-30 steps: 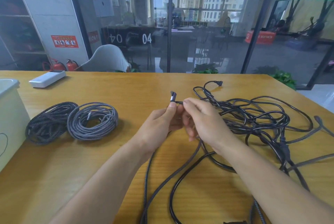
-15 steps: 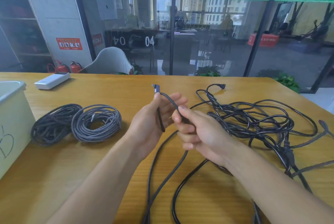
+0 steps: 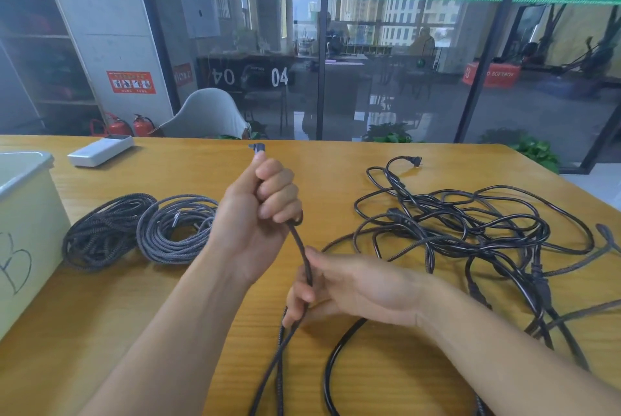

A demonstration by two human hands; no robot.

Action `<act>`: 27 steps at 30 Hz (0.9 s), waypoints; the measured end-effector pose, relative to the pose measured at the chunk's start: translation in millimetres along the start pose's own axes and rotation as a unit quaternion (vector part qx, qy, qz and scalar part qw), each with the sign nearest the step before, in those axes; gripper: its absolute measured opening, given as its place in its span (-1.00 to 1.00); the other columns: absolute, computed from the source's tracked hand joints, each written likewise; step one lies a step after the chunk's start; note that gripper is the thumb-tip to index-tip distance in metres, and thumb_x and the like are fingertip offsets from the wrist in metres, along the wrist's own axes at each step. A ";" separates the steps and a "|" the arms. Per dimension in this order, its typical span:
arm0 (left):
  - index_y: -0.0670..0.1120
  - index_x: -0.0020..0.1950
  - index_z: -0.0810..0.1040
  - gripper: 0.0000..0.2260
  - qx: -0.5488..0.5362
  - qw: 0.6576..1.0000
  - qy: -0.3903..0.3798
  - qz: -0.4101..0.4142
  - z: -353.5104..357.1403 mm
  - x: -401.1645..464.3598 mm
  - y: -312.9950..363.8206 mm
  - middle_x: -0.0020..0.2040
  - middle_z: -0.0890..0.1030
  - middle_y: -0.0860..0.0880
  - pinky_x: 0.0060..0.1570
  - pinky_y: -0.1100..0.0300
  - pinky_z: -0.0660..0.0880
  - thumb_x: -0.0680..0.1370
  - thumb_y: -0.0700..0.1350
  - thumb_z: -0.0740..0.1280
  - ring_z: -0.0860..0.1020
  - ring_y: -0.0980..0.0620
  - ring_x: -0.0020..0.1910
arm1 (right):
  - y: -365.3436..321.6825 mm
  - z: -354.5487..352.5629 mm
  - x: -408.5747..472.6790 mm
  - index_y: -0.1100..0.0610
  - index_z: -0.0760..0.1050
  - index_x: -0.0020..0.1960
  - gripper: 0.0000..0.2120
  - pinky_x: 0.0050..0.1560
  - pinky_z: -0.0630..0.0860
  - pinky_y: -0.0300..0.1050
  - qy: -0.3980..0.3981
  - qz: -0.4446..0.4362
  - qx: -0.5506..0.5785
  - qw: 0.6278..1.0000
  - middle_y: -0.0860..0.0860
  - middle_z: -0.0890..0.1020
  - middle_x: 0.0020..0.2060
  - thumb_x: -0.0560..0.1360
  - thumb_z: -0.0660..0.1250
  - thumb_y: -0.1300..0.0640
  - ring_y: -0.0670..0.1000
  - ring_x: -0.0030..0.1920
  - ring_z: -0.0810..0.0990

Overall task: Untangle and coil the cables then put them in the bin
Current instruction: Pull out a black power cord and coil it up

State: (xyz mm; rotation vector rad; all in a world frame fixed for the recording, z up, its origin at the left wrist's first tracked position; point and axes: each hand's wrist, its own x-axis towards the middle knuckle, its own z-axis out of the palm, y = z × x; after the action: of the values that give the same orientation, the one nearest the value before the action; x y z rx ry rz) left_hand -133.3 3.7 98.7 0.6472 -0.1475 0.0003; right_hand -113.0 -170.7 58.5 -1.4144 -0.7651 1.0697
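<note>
1. Nearest you, your right hand point(image 3: 353, 288) has its grip pinched round the braided cable point(image 3: 302, 251), fingers curled on it low over the worktop point(image 3: 336, 160). The cable looks light and limp, and the woven jacket should give friction, so let it slide through that pinch rather than squeezing hard.
2. Just above, your left hand point(image 3: 258, 214) is a closed fist clamped on the same cable near its end, with the plug point(image 3: 258, 148) poking out of the top. That's the sensible place to anchor: keep hold just behind the plug, not on it, so the joint doesn't get bent.
3. Below your hands the cable drops doubled toward the near edge and out of view, beside a smoother, stiffer-looking black cable point(image 3: 336, 358). How much slack hangs off that edge I can't tell, so expect drag.
4. To your right the tangled pile point(image 3: 470, 224) lies spread toward the right edge. It's soft but snag-prone, so pull gently, because a hard tug will probably tighten the knots.
5. To your left, two finished coils point(image 3: 144, 230) sit touching each other, and the bin point(image 3: 23, 167) stands just beyond them at the left edge.
6. The bare strip between your hands and the coils is your winding room. Farther back lies a white remote-like block point(image 3: 100, 150), well clear of everything.
</note>
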 end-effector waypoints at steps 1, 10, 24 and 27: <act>0.03 -0.28 0.32 -0.62 -0.001 1.000 -0.018 0.006 -1.9 -1.1 7.0 -0.43 0.17 0.13 -0.52 0.28 0.14 0.74 0.03 0.11 0.16 0.16 -0.56 | 3.2 -3.2 1.8 0.13 0.43 -0.07 -0.60 0.38 0.47 0.09 -0.009 -0.004 0.005 1.000 0.08 0.60 -0.09 0.77 0.00 -0.05 0.18 0.18 0.60; 0.06 -0.38 0.26 -0.58 0.071 0.995 -0.068 -0.007 -1.8 -9.9 27.2 -0.44 0.04 0.11 -0.50 0.23 0.01 0.69 0.04 0.13 -0.02 0.10 -0.51 | -20.7 -61.9 -34.4 0.09 0.50 -0.22 -0.68 0.00 0.57 -0.01 0.172 -0.023 -0.124 0.977 0.01 0.29 -0.39 0.62 0.38 -0.07 0.02 -0.35 0.27; 0.06 -0.41 0.33 -0.57 0.212 0.963 -0.123 -0.112 1.4 -9.6 0.2 -0.48 0.15 0.14 -0.50 0.26 0.02 0.67 0.08 0.17 0.06 0.15 -0.53 | -19.9 -61.0 -27.3 0.10 0.27 -0.39 -0.42 -0.39 0.31 -0.17 0.587 -0.119 -0.361 0.715 -0.03 0.35 -0.53 0.50 0.48 -0.23 -0.06 -0.49 0.31; 0.04 -0.40 0.32 -0.60 0.311 0.934 -0.123 -0.122 6.2 -11.0 -16.2 -0.45 0.17 0.11 -0.52 0.29 0.09 0.63 0.10 0.16 0.11 0.15 -0.52 | -17.5 -54.7 -19.3 0.10 0.26 -0.31 -0.55 -0.41 0.21 -0.22 0.567 -0.140 -0.297 0.755 -0.07 0.29 -0.47 0.65 0.33 -0.05 -0.08 -0.46 0.23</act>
State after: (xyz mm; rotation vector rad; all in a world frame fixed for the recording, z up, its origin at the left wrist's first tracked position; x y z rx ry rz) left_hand -144.3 -12.4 92.4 1.2987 -0.3133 -0.2858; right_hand -67.6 -207.0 75.7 -2.0227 -0.3462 -0.4210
